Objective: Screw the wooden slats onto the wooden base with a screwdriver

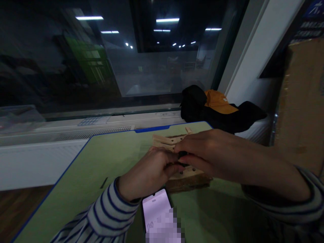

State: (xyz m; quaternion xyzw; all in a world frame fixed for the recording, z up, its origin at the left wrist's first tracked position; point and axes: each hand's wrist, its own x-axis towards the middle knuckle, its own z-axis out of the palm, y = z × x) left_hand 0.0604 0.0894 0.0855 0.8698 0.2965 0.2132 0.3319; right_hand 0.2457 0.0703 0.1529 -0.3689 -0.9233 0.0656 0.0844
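Wood block point(187, 180) lies on the green mat point(101, 162) of the bench, towards its far edge. Left hand point(149, 168) and right hand point(210, 152) meet over it, fingers curled tight on a small dark part point(182, 156). Phone point(155, 207) lies by the left wrist; the mat's left side is open.

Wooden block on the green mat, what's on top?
The left hand and right hand meet over it around a small dark part; pale wooden strips lie at its far end. The hands hide most of the wooden block.
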